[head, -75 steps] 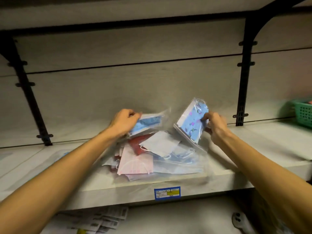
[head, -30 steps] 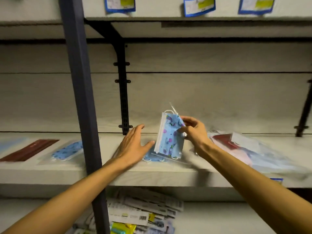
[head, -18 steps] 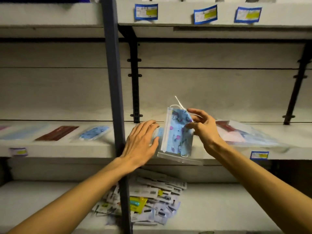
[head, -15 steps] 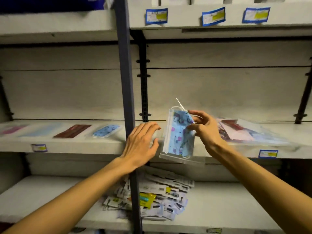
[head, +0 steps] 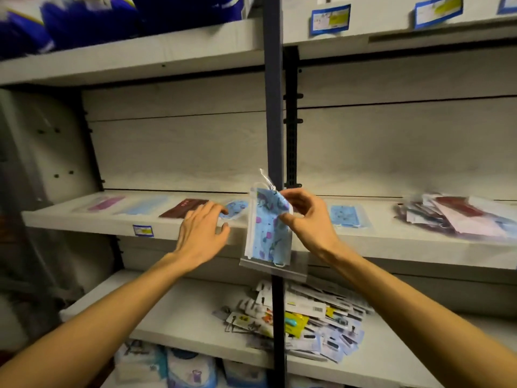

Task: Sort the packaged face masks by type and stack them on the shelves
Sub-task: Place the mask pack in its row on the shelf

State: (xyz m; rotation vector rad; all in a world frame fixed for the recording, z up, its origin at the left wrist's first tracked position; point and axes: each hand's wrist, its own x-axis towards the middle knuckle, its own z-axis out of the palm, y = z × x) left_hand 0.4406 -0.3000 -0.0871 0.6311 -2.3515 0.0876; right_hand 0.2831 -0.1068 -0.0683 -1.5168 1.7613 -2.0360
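My right hand (head: 303, 217) pinches a packaged light-blue patterned mask (head: 267, 231), which hangs upright in its clear bag in front of the dark shelf post (head: 274, 107). My left hand (head: 202, 233) reaches with straight, spread fingers over the front of the middle shelf (head: 84, 219) and holds nothing. On that shelf, left of the post, lie a pink mask (head: 105, 203), a plain blue mask (head: 144, 207), a dark red mask (head: 186, 207) and a blue patterned mask (head: 236, 208). Right of the post lies another blue patterned mask (head: 347, 217). A mixed pile of packaged masks (head: 458, 217) sits at the far right.
The lower shelf carries a heap of small carded packets (head: 305, 317). Blue bags (head: 84, 18) stand on the top shelf, whose edge shows price labels (head: 330, 18). More packaged goods (head: 181, 368) sit at the bottom. A grey side panel (head: 42, 149) closes the left.
My view has swung left from the mixed pile to the left bay. My right hand carried the blue patterned mask leftward past the post. My left hand let go of its mask and reached along the shelf.
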